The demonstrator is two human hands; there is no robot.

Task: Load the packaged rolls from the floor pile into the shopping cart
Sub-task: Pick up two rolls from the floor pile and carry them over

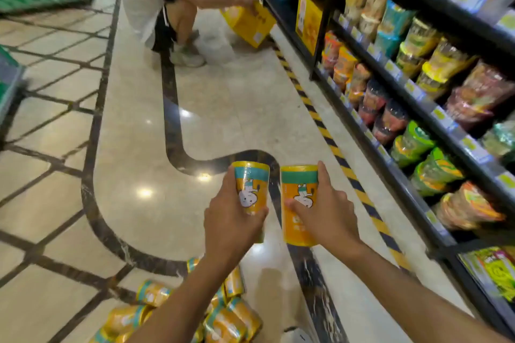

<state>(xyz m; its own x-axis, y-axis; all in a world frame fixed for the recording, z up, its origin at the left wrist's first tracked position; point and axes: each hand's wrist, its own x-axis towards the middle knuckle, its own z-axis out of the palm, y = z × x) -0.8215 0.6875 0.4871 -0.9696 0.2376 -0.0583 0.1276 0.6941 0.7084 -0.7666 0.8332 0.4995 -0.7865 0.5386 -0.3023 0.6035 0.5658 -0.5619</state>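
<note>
Head view: your left hand (231, 220) grips the left roll (250, 189) and your right hand (326, 217) the right roll (298, 203), fingers wrapped round each, both held aloft. Many rolls lie in the pile (223, 320) on the floor (139, 147) beneath; no cart shows.

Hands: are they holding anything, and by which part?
Left hand grips one orange packaged roll round its lower side; right hand grips a second roll round its middle.

The left hand (228, 227) covers the lower part of its orange-and-teal plastic-wrapped roll (250, 186); the right hand (326, 217) covers one side of the second roll (295, 184). Below the left hand, the forearm (185, 301) and the bottom edge cut off the pile of such rolls (231, 323).
</note>
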